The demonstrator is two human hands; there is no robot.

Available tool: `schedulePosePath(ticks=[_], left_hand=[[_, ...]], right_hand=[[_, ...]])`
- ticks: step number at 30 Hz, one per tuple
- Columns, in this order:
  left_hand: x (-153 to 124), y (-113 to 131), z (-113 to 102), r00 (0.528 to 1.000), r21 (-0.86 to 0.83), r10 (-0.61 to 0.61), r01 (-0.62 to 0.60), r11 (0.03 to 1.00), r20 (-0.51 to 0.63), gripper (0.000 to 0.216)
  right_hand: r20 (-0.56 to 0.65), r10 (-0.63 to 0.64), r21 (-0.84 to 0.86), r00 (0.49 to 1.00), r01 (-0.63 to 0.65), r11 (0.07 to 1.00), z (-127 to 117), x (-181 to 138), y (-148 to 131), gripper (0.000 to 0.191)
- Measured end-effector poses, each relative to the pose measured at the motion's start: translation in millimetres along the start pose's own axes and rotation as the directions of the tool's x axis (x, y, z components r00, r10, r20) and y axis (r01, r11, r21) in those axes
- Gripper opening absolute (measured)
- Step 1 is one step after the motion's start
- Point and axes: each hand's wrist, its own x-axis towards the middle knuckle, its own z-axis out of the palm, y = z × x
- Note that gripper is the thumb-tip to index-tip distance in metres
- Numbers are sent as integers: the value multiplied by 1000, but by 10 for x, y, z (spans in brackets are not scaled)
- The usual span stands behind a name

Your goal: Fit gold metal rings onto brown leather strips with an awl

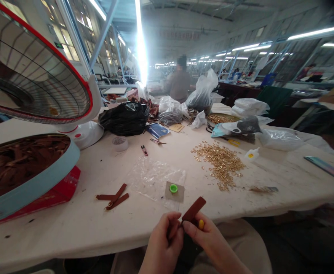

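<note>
Both hands meet at the table's near edge, pinching a brown leather strap [194, 209] that sticks up to the right. My left hand [162, 243] is closed on its lower end. My right hand [209, 241] grips it from the right, and a small yellow tip [201, 224] shows between those fingers. Just beyond lie a green cap on a small card [173, 188] and a clear plastic bag [152, 179]. Three loose brown straps [114, 197] lie to the left. A heap of small gold rings [221, 161] is spread at the right.
A round blue-rimmed tray [32, 182] full of brown straps sits at the left under a red-rimmed fan [35, 68]. Black and clear plastic bags [125, 118] crowd the back of the white table [69, 224]. A person stands far behind. A small glue bottle [252, 154] lies at the right.
</note>
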Motion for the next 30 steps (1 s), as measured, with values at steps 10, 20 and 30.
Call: schedulePosePath(ticks=[10, 20, 30], left_hand=[[-37, -9, -62, 974, -154, -149, 176, 972, 168, 42], [-44, -84, 24, 986, -68, -85, 95, 993, 142, 40], [37, -57, -38, 980, -15, -85, 89, 996, 182, 21]], right_hand=[[28, 19, 5, 999, -19, 1000, 13, -39, 105, 42], [-65, -308, -227, 949, 287, 931, -24, -166, 48, 20], [-138, -71, -177, 988, 46, 983, -16, -147, 111, 31]])
